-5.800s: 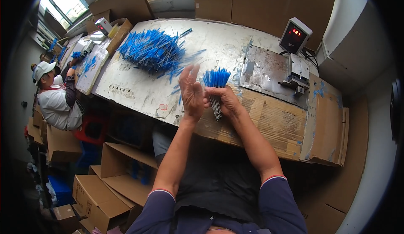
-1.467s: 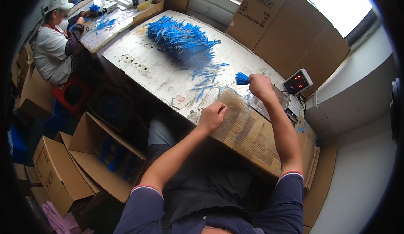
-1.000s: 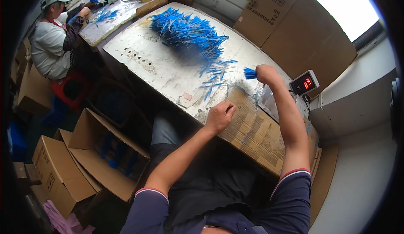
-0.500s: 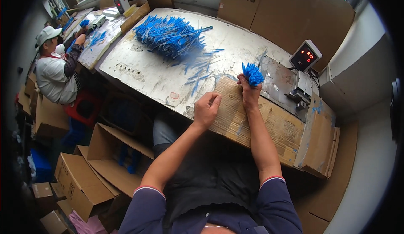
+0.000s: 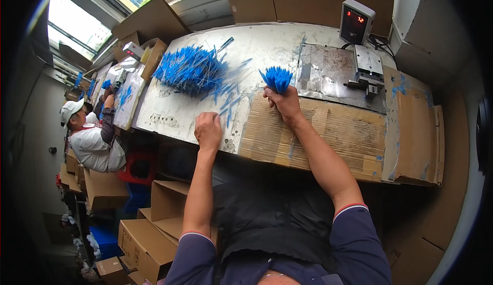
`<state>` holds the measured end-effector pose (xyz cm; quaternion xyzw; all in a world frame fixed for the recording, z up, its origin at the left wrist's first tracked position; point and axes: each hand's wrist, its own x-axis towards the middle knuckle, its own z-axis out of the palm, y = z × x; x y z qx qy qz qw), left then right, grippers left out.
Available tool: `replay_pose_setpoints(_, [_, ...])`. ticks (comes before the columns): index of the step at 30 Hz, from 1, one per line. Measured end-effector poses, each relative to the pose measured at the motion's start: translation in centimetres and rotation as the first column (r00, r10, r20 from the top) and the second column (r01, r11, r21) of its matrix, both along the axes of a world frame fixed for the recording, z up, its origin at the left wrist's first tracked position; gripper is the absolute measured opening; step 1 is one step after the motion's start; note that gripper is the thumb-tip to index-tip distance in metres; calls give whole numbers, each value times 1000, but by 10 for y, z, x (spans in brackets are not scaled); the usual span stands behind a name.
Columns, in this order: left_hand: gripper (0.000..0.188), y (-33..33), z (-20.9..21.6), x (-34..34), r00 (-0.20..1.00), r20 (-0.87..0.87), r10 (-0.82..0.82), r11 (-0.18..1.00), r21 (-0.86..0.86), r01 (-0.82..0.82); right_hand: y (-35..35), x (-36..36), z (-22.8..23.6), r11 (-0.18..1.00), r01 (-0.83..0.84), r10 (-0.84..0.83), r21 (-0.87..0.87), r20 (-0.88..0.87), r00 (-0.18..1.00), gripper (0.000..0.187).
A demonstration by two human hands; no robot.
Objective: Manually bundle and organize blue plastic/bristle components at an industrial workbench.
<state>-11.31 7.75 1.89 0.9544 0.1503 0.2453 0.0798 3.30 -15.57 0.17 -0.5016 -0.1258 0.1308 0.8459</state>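
My right hand (image 5: 281,101) is closed round an upright bundle of thin blue strips (image 5: 277,79), whose tips fan out above the fist. It is over the far edge of a ribbed cardboard sheet (image 5: 313,131). My left hand (image 5: 208,131) is at the table's near edge, left of the cardboard, back upward with fingers curled in; whatever they may hold is hidden. Beyond it lies a large heap of blue strips (image 5: 190,69) with pale, thin ends. Loose blue strips (image 5: 228,100) are scattered between the heap and the cardboard.
At the right, a metal plate (image 5: 326,69) carries a small metal fixture (image 5: 368,69). A white box with a red digital display (image 5: 356,22) stands behind it. Another person (image 5: 97,136) sits at a bench on the left. Cardboard boxes (image 5: 146,246) crowd the floor there.
The view has turned, shifting the scene. My left hand has moved left, away from the cardboard and my right hand. The right hand still holds the bundle. The display's digits differ.
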Motion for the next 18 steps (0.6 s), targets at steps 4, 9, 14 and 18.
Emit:
replay_pose_setpoints(4, [9, 8, -3, -1, 999, 27, -20, 999, 44, 18, 1, -5, 6, 1000, 0, 0, -21, -4, 1000, 11])
replay_pose_setpoints(9, [9, 17, -2, -4, 990, 132, 54, 998, -33, -50, -2, -2, 6, 999, 11, -12, -48, -27, 1000, 10])
replay_pose_setpoints(14, [13, 26, -13, -8, 971, 205, 126, 964, -255, -71, 1, -8, 11, 999, -35, 39, 31, -116, 992, 11])
replay_pose_setpoints(18, [14, 23, -16, -3, 970, 138, 200, 848, -520, -101, -1, -10, 10, 998, -57, 57, 4, -105, 993, 13])
